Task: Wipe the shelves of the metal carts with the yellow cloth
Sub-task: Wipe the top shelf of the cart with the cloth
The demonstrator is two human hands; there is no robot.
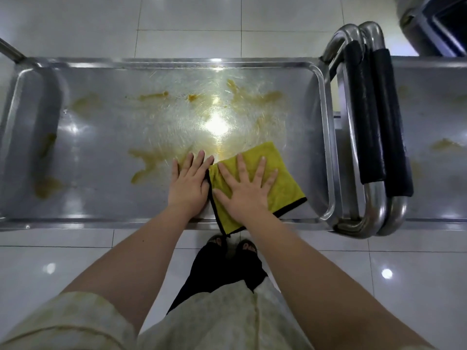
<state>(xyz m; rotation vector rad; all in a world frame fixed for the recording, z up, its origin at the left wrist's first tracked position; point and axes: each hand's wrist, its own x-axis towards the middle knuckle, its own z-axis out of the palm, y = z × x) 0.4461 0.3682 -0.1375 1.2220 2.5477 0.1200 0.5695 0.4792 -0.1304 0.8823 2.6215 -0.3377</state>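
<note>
- Presses right hand (245, 195), fingers straight and splayed, onto yellow cloth (285, 188) on cart shelf (101, 137).
- Rests left hand (188, 188) flat on bare metal, fingers straight, just beside cloth's edge.

Yellow cloth (283, 183) w/ black trim, silver shelf (101, 137)

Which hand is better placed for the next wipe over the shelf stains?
Right. The right hand lies flat on the yellow cloth; the left hand rests on the bare shelf beside it. The nearest stain lies left of the left hand, which probably has to move aside.
</note>
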